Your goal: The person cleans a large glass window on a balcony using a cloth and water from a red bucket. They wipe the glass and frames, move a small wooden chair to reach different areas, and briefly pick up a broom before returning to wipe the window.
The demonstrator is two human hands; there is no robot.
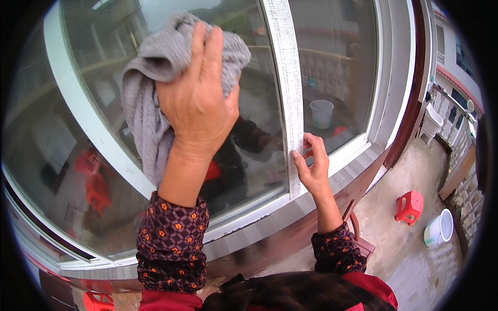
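Observation:
My left hand (198,103) presses a bunched grey towel (149,93) against the window glass (253,101). Two of its fingers lie stretched over the cloth, and one end of the towel hangs down beside my wrist. Lower and to the right, my right hand (314,167) grips the white upright window frame (286,77), thumb on its face and fingers curled at its right edge. The fingertips there are partly hidden. The glass carries reflections of a balustrade, a bucket and my own arms.
A tiled sill (268,229) runs below the window. On the concrete floor (404,264) to the right stand a red plastic stool (410,207) and a white bucket (439,229). Farther back is a white balustrade (451,112). Another red stool (98,301) shows at bottom left.

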